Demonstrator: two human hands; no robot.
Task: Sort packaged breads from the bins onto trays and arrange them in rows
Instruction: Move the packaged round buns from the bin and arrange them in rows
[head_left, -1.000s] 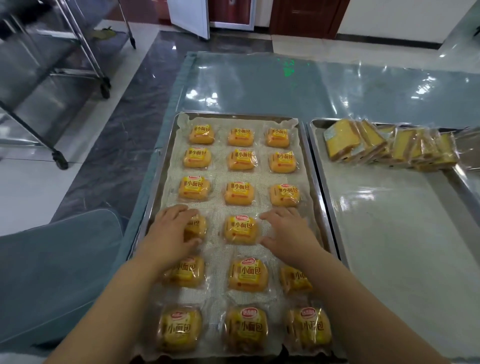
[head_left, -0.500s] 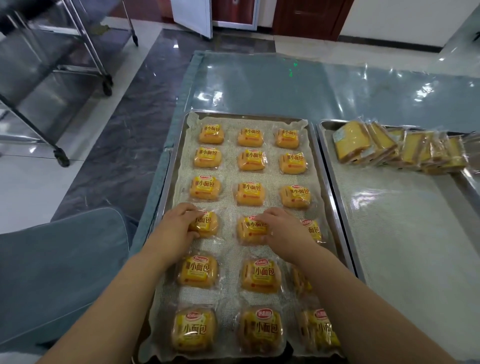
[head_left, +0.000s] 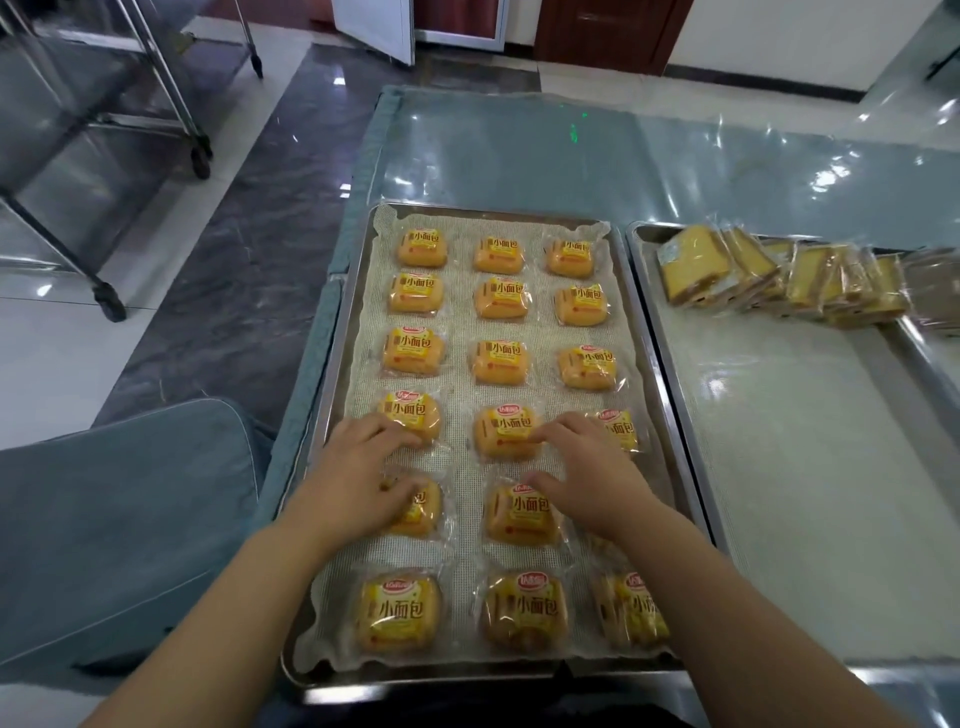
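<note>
Row-straightening: left hand (head_left: 358, 470) and right hand (head_left: 589, 467), fingers spread, press yellow plastic-wrapped buns (head_left: 501, 434) on lined steel tray (head_left: 340, 374). Next, probably square up row four.

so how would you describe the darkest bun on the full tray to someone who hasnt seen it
Find the left tray, filled with yellow-labelled buns in three columns. Go to the row nearest the camera and take the middle bun. It looks browner than the yellow bun on its left.

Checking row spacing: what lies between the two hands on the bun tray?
Head view: between left hand and right hand lie bare liner, the nearer bun and the farther bun, which the right fingers touch.
</note>
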